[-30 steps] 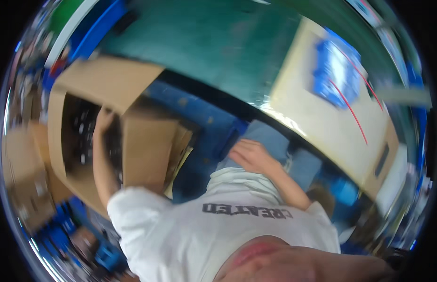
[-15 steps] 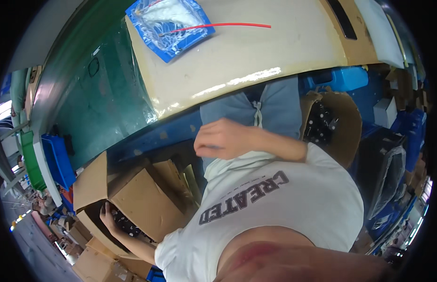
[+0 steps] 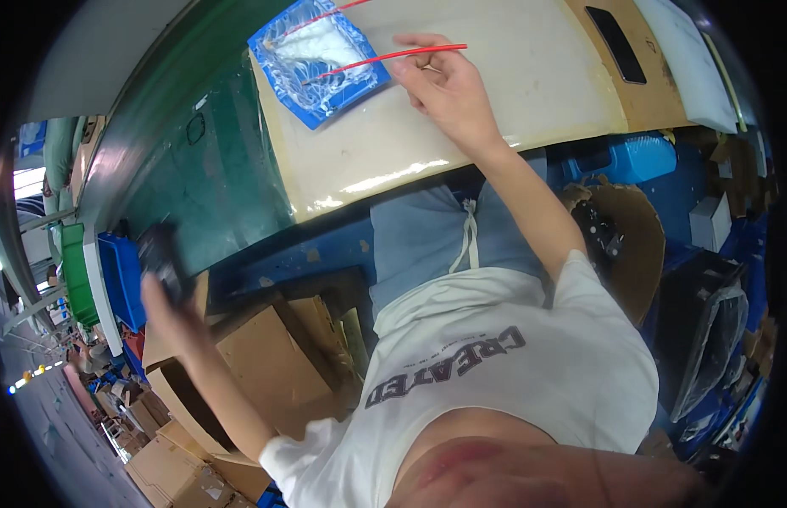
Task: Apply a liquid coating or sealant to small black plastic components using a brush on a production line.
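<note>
Left grip clasps a blurred black object while the right grip, lightly pinching a thin red rod, could let it slip, smearing white paste.

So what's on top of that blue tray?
The blue tray holds smeary white stuff, with two red sticks reaching over it. Whatever lies under the white stuff is covered, so I can't tell.

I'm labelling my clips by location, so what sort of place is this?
Likely a workshop or small factory assembly station. There's a workbench bearing thin red rods and a blue tray smeared with something white, plus an open cardboard box of dark parts nearby.
</note>
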Motion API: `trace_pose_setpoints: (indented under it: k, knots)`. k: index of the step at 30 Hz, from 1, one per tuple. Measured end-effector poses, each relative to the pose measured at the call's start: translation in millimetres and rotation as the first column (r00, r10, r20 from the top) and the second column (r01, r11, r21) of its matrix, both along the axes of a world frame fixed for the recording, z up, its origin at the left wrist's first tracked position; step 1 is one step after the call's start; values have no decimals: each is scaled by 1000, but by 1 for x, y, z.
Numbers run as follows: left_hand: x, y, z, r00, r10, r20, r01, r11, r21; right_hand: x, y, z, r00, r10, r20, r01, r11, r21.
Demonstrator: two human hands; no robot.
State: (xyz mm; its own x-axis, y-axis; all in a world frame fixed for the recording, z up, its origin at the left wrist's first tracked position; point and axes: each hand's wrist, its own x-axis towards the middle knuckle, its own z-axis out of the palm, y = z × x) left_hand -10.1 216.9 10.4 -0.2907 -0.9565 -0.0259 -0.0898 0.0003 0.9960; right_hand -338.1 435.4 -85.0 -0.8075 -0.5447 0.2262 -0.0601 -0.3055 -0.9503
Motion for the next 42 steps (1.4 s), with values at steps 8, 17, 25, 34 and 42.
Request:
trace_pose_setpoints:
  k: [8,17,25,34,42]
  knots:
    - [-115,15,-68,985,-153,-77,166,963,212,-16,-29,35,805,-1,-594,219,930,295]
    - [-87,15,-38,551,-199,810,655,705,-272,-17,-13,42,880,-10,-475,88,986,141]
    - [-117,-14,-32,488,-48,871,871,94,-483,-23,-6,46,830,-105,-547,140,990,23]
    - [-98,-33,-61,348,-397,849,908,367,-200,-23,-9,46,692,-86,-717,179,982,55]
    - [-80,-25,-72,539,-468,700,838,387,-386,-23,-22,57,455,74,-888,221,956,193]
